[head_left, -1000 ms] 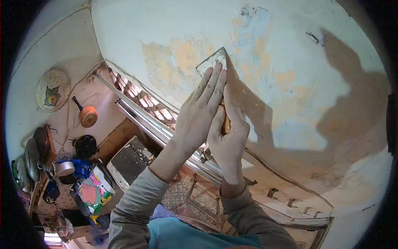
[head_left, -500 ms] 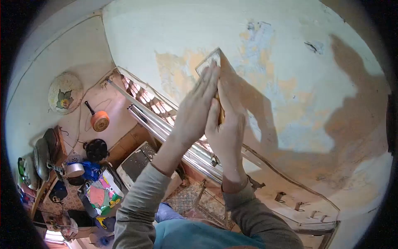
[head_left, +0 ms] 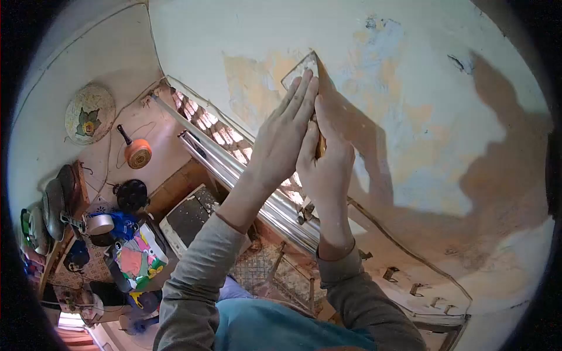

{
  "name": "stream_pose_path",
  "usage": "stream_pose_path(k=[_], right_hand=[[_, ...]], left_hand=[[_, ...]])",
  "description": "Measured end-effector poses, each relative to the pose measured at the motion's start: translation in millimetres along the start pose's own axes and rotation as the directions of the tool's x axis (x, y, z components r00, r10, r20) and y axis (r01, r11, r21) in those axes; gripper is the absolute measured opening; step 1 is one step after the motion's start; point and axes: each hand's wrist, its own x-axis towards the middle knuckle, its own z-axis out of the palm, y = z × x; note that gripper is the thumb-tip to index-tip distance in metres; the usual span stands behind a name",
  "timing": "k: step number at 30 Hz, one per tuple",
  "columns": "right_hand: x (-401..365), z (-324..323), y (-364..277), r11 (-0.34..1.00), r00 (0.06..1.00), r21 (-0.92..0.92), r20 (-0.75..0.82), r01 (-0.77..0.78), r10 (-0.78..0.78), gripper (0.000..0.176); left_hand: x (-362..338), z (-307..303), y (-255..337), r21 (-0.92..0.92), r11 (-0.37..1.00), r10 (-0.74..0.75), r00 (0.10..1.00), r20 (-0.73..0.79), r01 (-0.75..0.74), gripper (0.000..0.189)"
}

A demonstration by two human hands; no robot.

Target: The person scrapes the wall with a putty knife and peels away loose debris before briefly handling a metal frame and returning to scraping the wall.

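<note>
A putty knife (head_left: pixel 308 62) lies against the wall, its broad blade smeared with white and one corner pointing up. My right hand (head_left: pixel 329 175) is wrapped round its yellowish-brown handle, with the index finger stretched along it toward the blade. My left hand (head_left: pixel 274 143) lies flat over the tool, fingers straight and their tips on the blade. Around the blade the pale wall (head_left: pixel 257 29) has a patchy area (head_left: pixel 246 82) of orange-beige and bluish-grey. Most of the handle is hidden by my hands.
Below the patch runs a slatted window opening (head_left: pixel 199 120) with metal poles (head_left: pixel 219 167) across it. A cable (head_left: pixel 404 251) follows the wall. An orange pan (head_left: pixel 138 153) and a round plaque (head_left: pixel 89 114) hang at left, above a stove (head_left: pixel 187 219) and kitchenware.
Both hands and the putty knife appear slightly higher and to the right in view. The camera view has shifted a little too. My grip looks the same.
</note>
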Motion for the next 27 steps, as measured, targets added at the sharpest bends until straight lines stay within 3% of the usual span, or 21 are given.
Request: stream_pose_path(k=[2, 3, 5, 6, 7, 9, 11, 13, 17, 20, 23, 24, 27], right_hand=[[18, 14, 12, 0.955, 0.937, 0.018, -0.198, 0.295, -0.286, 0.041], [24, 15, 10, 0.955, 0.937, 0.018, -0.200, 0.296, -0.286, 0.041], [41, 9, -16, 0.995, 0.999, 0.102, 0.037, -0.021, 0.017, 0.040], [48, 11, -22, 0.987, 0.995, 0.138, 0.069, -0.081, 0.072, 0.040], [48, 13, -22, 0.987, 0.996, 0.145, 0.060, -0.072, 0.064, 0.040], [41, 20, -21, 0.993, 0.996, 0.078, -0.015, 0.089, -0.088, 0.039], [21, 17, -23, 0.987, 0.988, 0.082, -0.066, 0.142, -0.136, 0.039], [-2, 18, -11, 0.991, 0.990, -0.003, -0.044, 0.132, -0.132, 0.046], [-21, 12, -6, 0.999, 0.999, -0.042, 0.040, 0.028, -0.027, 0.047], [-12, 16, 0, 0.998, 0.998, -0.028, 0.024, 0.053, -0.053, 0.045], [7, 29, 5, 0.972, 0.969, -0.098, -0.101, 0.216, -0.226, 0.042], [7, 28, 2, 0.992, 0.993, -0.061, -0.029, 0.109, -0.111, 0.043], [13, 35, -2, 0.995, 0.995, -0.039, -0.020, 0.097, -0.098, 0.044]], left_hand=[[9, 1, -8, -0.010, 1.000, 0.011, 0.999, -0.041, -0.011, 0.071], [15, 0, -12, -0.019, 1.000, 0.022, 0.996, -0.086, -0.024, 0.071], [27, -5, -21, -0.040, 0.999, 0.013, 0.993, -0.117, -0.018, 0.071], [32, -9, -27, -0.048, 0.999, 0.001, 0.993, -0.116, -0.006, 0.071], [35, -13, -32, -0.053, 0.999, -0.009, 0.994, -0.113, 0.003, 0.071], [29, -18, -35, -0.048, 0.998, 0.028, 0.992, -0.120, -0.034, 0.072], [13, -20, -27, -0.105, 0.994, -0.021, 1.000, 0.002, 0.022, 0.073], [-4, -23, -9, -0.117, 0.990, -0.075, 0.994, 0.082, 0.085, 0.075], [-20, -3, -12, -0.098, 0.995, -0.019, 0.998, 0.059, 0.024, 0.076], [-15, 0, -15, -0.083, 0.996, -0.021, 0.999, 0.035, 0.024, 0.075], [-6, -5, -22, -0.100, 0.993, -0.052, 0.998, 0.034, 0.055, 0.074], [-3, -8, -24, -0.100, 0.994, -0.044, 0.999, 0.032, 0.047, 0.074], [3, -10, -36, -0.090, 0.995, -0.045, 0.998, 0.040, 0.049, 0.074]])
